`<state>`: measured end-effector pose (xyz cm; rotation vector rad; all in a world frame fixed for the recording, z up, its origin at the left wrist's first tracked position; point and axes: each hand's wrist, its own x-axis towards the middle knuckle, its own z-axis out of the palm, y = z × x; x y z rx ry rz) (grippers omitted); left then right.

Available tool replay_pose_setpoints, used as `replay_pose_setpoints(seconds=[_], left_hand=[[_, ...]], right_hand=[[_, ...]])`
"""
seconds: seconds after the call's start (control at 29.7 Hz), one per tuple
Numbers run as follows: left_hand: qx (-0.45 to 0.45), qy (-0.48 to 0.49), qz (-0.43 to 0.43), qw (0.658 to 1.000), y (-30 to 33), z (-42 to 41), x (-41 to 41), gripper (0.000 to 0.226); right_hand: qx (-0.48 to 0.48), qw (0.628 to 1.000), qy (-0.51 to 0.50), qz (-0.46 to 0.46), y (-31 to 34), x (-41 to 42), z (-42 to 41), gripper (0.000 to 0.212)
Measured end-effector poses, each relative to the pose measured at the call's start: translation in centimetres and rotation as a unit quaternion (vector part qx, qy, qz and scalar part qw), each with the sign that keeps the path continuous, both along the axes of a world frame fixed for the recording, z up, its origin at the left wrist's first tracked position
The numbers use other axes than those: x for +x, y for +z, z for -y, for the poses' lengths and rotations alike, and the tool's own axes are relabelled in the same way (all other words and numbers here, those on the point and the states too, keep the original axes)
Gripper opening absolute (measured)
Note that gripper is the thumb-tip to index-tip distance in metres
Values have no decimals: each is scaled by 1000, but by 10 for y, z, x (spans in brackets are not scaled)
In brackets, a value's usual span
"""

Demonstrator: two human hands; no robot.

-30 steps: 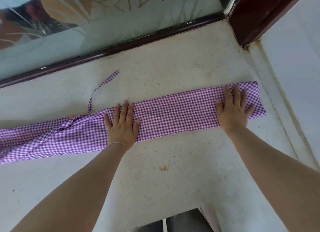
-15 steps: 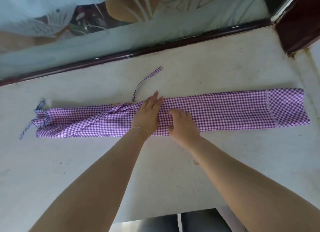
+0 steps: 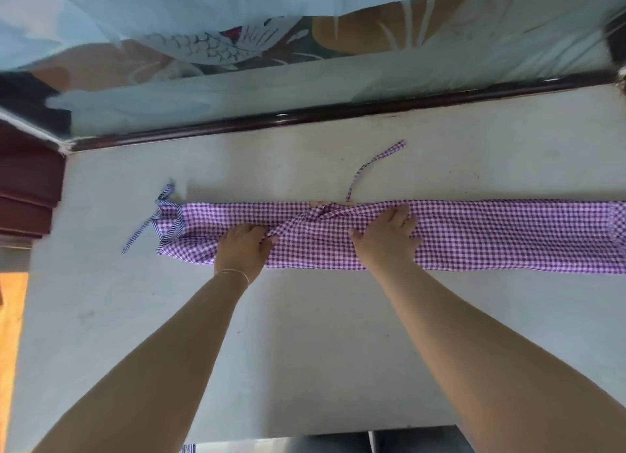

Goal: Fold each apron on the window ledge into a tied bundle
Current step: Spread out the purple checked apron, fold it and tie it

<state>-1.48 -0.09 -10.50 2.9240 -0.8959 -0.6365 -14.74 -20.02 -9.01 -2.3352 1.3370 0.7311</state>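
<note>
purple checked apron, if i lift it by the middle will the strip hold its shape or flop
The apron probably flops: thin cloth, already bunched near the left hand. Its folds likely fall open, since nothing ties them. The loose strap would probably dangle.
</note>
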Motion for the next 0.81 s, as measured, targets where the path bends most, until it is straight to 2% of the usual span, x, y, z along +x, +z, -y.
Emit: replay_pose_setpoints(seconds=[0.13,0.3,0.37,0.54,0.61,0.74,0.81], left_hand=[[12,-32,-7,999,0,3,10,38],[19,-56,-20,998,-6,1,18,36],[18,-70,-24,997,-10,-1,23,37],[41,-78,-61,994,-15,-3,30,42],[49,-82,-79,992,-14,-6,33,46],[24,-93,-137,986,-6,-20,37,42],[31,-126,-129,983,-6,-36,43,39]], right_hand=[[-63,985,128,94,-5,18,-33,71],[-93,971,175,136,-14,31,-42,59],[-68,968,178,162,-18,36,-42,55],[49,991,93,87,-31,53,-30,67],[60,993,77,66,-38,60,-28,69],[56,997,50,30,-53,71,-27,89],[56,997,48,8,-57,75,-28,95]])
